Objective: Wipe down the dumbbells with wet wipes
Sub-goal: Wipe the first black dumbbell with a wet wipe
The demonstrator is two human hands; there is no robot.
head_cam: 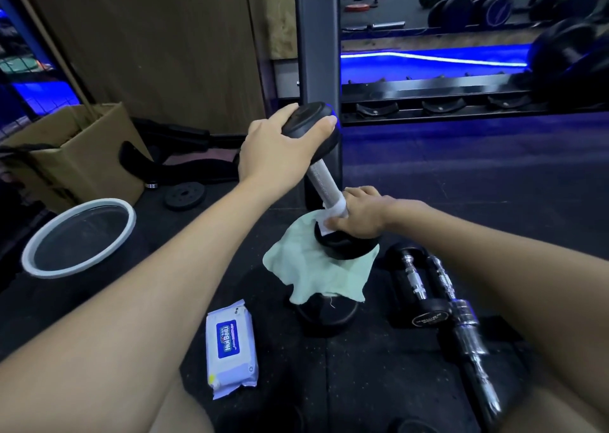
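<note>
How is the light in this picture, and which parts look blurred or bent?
Head view: dim room, with a bright blue light strip glaring at the back; the dumbbell and both hands, left and right, are sharp; the rack bends from the wide lens; far weights look soft.

Dark rubber floor [428,175] covered the gym. A wood-panelled wall [158,43] stood at far left, with a cardboard box [82,155] and a white-rimmed basin [79,238] before it. A black upright post [318,37] rose at centre. At far right, a black rack [445,103] ran beneath a blue light strip [428,57].
</note>
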